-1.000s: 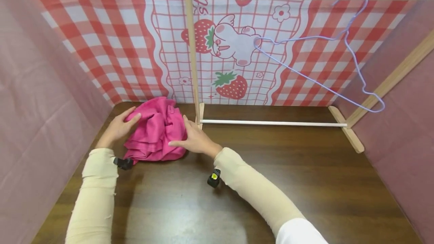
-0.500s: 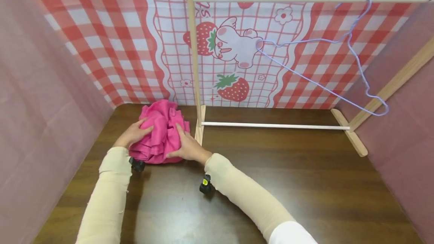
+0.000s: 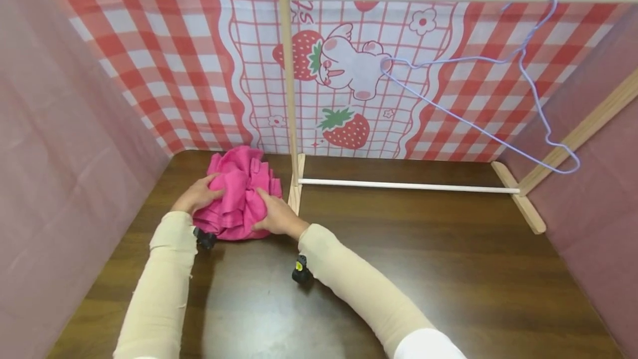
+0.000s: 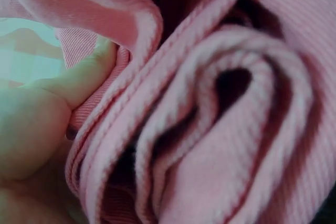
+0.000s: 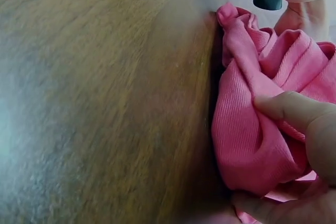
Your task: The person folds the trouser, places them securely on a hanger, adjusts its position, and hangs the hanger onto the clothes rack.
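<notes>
Pink cloth (image 3: 241, 187) lay bunched in loose folds on the counter (image 3: 399, 270), left of centre in the frame, between your two hands. Your left hand (image 3: 198, 193) gripped its left side, thumb laid over the folds; the left wrist view showed rolled layers filling most of the frame, with your thumb against the cloth at the left. Your right hand (image 3: 279, 212) pinched the lower right side: in the right wrist view your thumb pressed into the ribbed face, and a finger sat by its bottom edge. The tips of your other fingers were hidden by the cloth.

Just right of the cloth, the wooden upright of the rack (image 3: 290, 82) rose to a white rail that crossed the top of the frame. A lilac wire hanger (image 3: 523, 50) hung from that rail at the upper right, well apart from your hands. Behind the rack spread a red-and-white checked backdrop (image 3: 174, 71) printed with strawberries, and a pink curtain (image 3: 85, 148) filled the left edge. You wore cream sleeves (image 3: 161, 281) on both forearms, with a black device at each wrist, the right one (image 3: 301, 271) bearing a yellow mark.
</notes>
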Motion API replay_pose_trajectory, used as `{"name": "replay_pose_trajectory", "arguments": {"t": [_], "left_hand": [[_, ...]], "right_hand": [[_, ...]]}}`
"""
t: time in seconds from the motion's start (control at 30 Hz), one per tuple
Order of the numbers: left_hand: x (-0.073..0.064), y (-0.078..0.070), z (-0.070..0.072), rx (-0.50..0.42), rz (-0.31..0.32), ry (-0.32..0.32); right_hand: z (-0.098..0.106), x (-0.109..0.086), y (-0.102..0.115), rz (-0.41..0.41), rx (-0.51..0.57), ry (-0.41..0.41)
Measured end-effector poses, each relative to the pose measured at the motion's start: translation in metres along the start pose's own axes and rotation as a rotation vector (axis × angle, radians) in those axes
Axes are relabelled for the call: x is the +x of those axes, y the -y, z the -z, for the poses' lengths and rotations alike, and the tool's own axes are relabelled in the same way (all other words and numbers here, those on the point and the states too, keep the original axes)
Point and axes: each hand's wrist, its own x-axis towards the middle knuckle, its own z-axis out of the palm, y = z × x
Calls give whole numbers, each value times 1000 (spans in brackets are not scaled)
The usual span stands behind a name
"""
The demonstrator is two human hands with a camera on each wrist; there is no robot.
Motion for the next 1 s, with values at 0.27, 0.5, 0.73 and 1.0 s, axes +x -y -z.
{"name": "replay_pose_trajectory", "arguments": {"t": [0.27,0.5,0.73,1.0], "left_hand": [[2,5,-1,-12,-25,-52],[-5,11,-8,-124,-20,-165],[-10,8,-11,-305,70,-154],[-15,9,-10,-383,117,-126]], "right_hand": [[-5,3,-3,13,49,-27],[-10,2,-1,12,128,-46],[-12,-3,0,18,205,-100],[-16,-4,1,35,269,-139]]}}
